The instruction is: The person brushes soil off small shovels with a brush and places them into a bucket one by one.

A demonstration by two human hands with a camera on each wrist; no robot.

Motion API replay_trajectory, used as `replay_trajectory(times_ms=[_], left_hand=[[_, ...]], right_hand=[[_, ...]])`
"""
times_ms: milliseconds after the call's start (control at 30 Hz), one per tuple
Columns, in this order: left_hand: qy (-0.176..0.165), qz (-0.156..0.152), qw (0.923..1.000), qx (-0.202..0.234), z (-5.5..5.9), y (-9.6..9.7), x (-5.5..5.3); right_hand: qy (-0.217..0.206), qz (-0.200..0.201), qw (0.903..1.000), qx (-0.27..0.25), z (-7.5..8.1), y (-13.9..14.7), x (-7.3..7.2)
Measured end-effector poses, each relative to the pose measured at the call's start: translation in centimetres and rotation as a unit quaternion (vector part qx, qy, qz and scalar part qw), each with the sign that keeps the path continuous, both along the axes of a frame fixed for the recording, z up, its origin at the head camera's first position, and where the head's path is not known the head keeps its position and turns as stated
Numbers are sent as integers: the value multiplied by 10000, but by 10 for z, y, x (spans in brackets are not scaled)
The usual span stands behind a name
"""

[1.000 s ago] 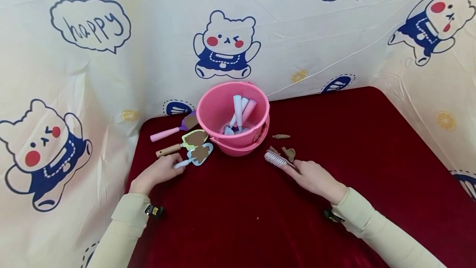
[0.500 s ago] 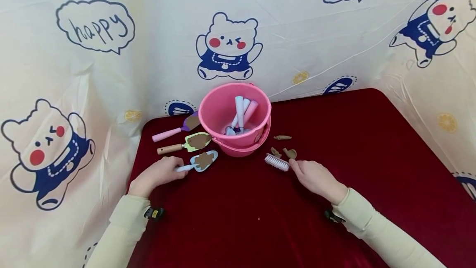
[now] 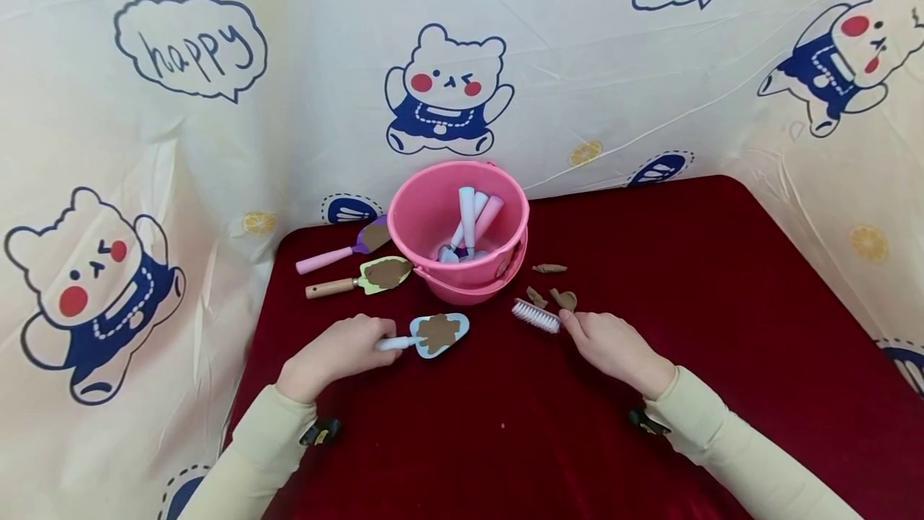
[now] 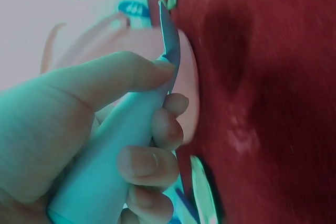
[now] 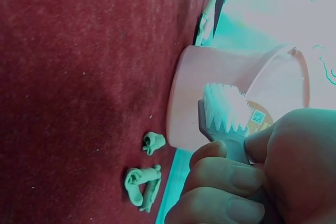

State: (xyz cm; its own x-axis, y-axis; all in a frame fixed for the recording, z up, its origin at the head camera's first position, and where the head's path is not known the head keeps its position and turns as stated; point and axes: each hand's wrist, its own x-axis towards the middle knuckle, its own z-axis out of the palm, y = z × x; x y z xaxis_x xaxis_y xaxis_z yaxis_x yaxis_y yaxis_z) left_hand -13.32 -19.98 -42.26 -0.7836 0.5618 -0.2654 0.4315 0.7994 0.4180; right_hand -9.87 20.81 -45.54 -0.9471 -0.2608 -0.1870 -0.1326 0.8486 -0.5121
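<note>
My left hand (image 3: 354, 347) grips the pale handle of a light-blue trowel (image 3: 456, 322), whose blade has a brown patch of clay-like stuff on it. In the left wrist view the fingers wrap the trowel handle (image 4: 110, 156) and the blade shows edge-on, lifted off the cloth. My right hand (image 3: 613, 347) holds a white-bristled brush (image 3: 536, 316) by its handle; in the right wrist view the bristles (image 5: 224, 107) point away from the fingers. Brown curled scraps (image 3: 565, 300) lie on the cloth just beyond the brush.
A pink bucket (image 3: 411, 219) stands at the back middle with several handled tools (image 3: 468, 215) inside. Left of it lie a green trowel with a wooden handle (image 3: 330, 289) and a purple one with a pink handle (image 3: 325, 260), both bearing brown patches. Dark red cloth (image 3: 491, 456) covers the table.
The light-blue trowel has left its place beside the green one and moved right and nearer with my left hand. The brush swung to the side, then stayed nearly still in my right hand.
</note>
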Motion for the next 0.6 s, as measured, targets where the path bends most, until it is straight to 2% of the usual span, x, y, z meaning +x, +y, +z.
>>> replay_trajectory(times_ms=[167,433,500,600], left_hand=[[-176,-127,9996,175,4,21,5],[-403,-695,9954,525,5,48,7],[-376,-812,9945,542,5,55,8],[-128,-902,9940,611,3,68,9]], right_hand=[[166,102,9997,-121,2,-2,2],[361,85,9992,-140,9,-4,4],[405,82,9991,-121,11,-4,5],[430,86,9990,-129,12,-5,5]])
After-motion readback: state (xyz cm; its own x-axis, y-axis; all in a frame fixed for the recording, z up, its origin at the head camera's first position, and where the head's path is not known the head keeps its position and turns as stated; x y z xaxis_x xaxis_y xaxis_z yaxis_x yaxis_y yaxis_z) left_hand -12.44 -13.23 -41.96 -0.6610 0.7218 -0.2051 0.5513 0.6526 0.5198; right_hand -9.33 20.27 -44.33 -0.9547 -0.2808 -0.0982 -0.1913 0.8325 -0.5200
